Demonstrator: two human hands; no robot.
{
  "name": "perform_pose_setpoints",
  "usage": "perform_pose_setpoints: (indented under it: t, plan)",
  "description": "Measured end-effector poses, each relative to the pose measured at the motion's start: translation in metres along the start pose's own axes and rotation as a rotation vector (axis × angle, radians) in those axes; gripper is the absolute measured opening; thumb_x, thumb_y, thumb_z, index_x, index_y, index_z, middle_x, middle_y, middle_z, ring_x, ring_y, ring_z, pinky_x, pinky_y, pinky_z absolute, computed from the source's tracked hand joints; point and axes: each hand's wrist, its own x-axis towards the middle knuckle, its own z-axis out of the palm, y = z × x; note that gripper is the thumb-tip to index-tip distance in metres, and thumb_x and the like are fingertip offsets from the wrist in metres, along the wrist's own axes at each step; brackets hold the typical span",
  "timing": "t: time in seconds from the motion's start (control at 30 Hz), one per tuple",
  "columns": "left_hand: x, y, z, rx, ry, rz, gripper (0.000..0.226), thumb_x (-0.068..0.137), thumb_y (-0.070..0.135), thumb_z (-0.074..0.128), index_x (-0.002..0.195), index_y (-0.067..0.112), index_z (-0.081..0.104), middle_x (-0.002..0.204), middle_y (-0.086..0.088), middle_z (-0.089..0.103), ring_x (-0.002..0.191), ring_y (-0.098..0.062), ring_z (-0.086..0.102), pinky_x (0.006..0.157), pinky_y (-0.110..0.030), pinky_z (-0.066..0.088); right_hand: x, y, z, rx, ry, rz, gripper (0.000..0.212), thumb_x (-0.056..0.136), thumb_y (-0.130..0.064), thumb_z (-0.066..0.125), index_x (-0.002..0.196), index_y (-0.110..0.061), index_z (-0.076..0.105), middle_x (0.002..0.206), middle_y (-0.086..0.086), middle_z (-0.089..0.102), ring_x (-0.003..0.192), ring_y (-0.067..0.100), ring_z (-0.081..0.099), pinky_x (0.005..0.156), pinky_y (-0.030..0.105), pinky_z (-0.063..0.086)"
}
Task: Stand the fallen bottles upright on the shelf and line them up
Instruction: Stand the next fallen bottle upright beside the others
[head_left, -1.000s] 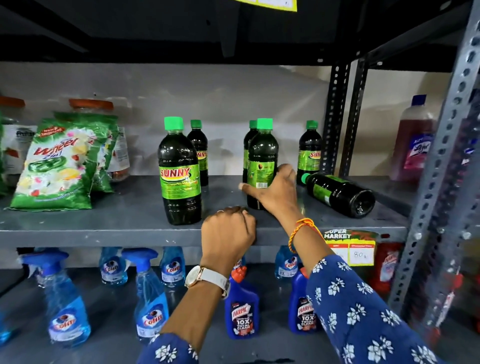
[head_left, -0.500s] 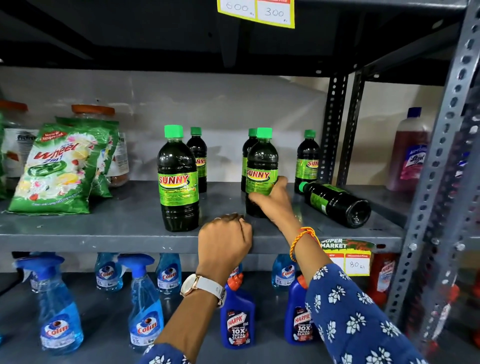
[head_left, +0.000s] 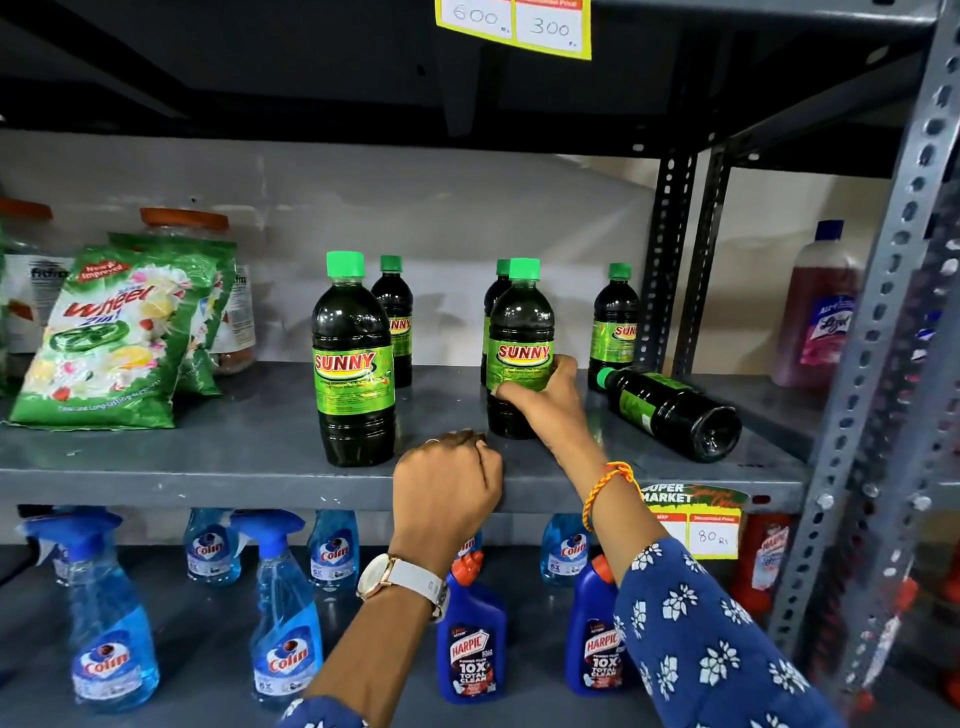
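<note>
Six dark bottles with green caps share the grey shelf (head_left: 156, 457), five of them upright and one fallen. The right hand (head_left: 545, 400) wraps its fingers (head_left: 511, 391) around the lower label of the front right bottle (head_left: 519, 332), thumb on the right side, holding it upright with its base on the shelf. Just right of those fingers lies the fallen bottle (head_left: 675, 410), on its side, its green cap pointing back and left, its base toward the shelf's front right. Its cap end sits at the foot of the rear right bottle (head_left: 615, 322), which stands at the back; whether they touch I cannot tell. Directly behind the held bottle another upright bottle (head_left: 496, 296) is mostly hidden. Left of the fingers stands the front left bottle (head_left: 353, 364), apart from the held one, with a rear left bottle (head_left: 397, 312) just behind it.

The left hand (head_left: 447, 493) is closed into a loose fist gripping the front edge of the shelf, in front of the right fingers, holding no bottle; a white watch (head_left: 405, 579) is on its wrist. The right wrist wears an orange thread band (head_left: 608, 486).

Far left of the fingers, green detergent packs (head_left: 114, 338) lean on the shelf. Below, blue spray bottles (head_left: 283, 623) and dark blue cleaner bottles (head_left: 470, 649) stand on the lower shelf.
</note>
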Motion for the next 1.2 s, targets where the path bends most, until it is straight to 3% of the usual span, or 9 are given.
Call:
perform_pose_setpoints:
  t: [0.17,0.4,0.57,0.67,0.8,0.87,1.0,1.2]
  plan:
    - [0.0,0.001,-0.002,-0.028,0.005,-0.008,0.027,0.079,0.022,0.042,0.054,0.016,0.05,0.057,-0.01,0.064,0.048,-0.031,0.056,0.044,-0.026,0.029,0.0,0.002,-0.001,-0.037,0.016,-0.038,0.059,0.062,-0.015,0.077,0.101,-0.019,0.032,0.084,-0.013,0.05,0.073,-0.004,0.047,0.045,0.001,0.035]
    - [-0.001,0.0,-0.002,-0.064,0.019,0.004,0.026,0.081,0.024,0.04,0.055,0.021,0.038,0.056,-0.008,0.062,0.047,-0.027,0.054,0.045,-0.025,0.028,0.0,0.002,-0.002,0.031,0.029,0.017,0.06,0.062,-0.023,0.078,0.108,-0.022,0.04,0.085,-0.014,0.056,0.076,-0.001,0.053,0.056,0.012,0.038]
    - [0.0,0.001,-0.003,-0.049,0.006,-0.003,0.027,0.079,0.023,0.042,0.052,0.02,0.04,0.054,-0.009,0.063,0.045,-0.028,0.054,0.044,-0.024,0.027,-0.003,0.001,-0.003,-0.12,-0.002,0.022,0.044,0.058,-0.022,0.081,0.092,-0.024,0.051,0.083,-0.007,0.059,0.075,0.011,0.055,0.051,0.011,0.036]
    - [-0.001,0.001,-0.004,-0.04,-0.013,-0.009,0.028,0.079,0.023,0.042,0.053,0.017,0.047,0.058,-0.01,0.064,0.049,-0.03,0.056,0.046,-0.025,0.028,-0.008,-0.004,-0.008,-0.16,-0.012,0.008,0.043,0.059,-0.025,0.082,0.092,-0.025,0.055,0.085,-0.005,0.06,0.076,0.011,0.055,0.051,0.008,0.035]
    - [-0.001,0.002,-0.005,-0.033,-0.031,-0.006,0.028,0.084,0.023,0.041,0.058,0.017,0.049,0.066,-0.009,0.067,0.057,-0.03,0.059,0.048,-0.027,0.03,-0.021,-0.01,-0.016,-0.143,-0.049,-0.015,0.043,0.059,-0.022,0.083,0.096,-0.02,0.063,0.09,-0.002,0.066,0.081,0.012,0.061,0.065,0.019,0.043]
    - [-0.001,0.002,-0.006,-0.033,-0.037,-0.014,0.029,0.085,0.023,0.041,0.059,0.016,0.052,0.068,-0.01,0.068,0.058,-0.03,0.059,0.049,-0.028,0.031,-0.029,-0.013,-0.019,-0.131,-0.076,-0.042,0.038,0.06,-0.02,0.082,0.093,-0.021,0.065,0.09,-0.001,0.068,0.082,0.012,0.064,0.065,0.019,0.045]
    - [-0.001,0.004,-0.008,-0.063,-0.041,-0.031,0.03,0.084,0.02,0.045,0.054,0.015,0.05,0.063,-0.013,0.067,0.054,-0.032,0.059,0.047,-0.029,0.036,-0.043,-0.016,-0.026,-0.132,-0.088,-0.06,0.039,0.059,-0.022,0.082,0.095,-0.023,0.066,0.093,-0.001,0.071,0.085,0.012,0.065,0.073,0.024,0.051]
    - [-0.001,0.005,-0.01,-0.081,-0.02,-0.038,0.032,0.075,0.018,0.045,0.045,0.012,0.048,0.05,-0.014,0.062,0.041,-0.032,0.055,0.042,-0.026,0.032,-0.055,-0.02,-0.032,-0.161,-0.071,-0.061,0.029,0.056,-0.03,0.082,0.076,-0.035,0.061,0.083,-0.012,0.069,0.08,0.001,0.064,0.066,0.015,0.047]
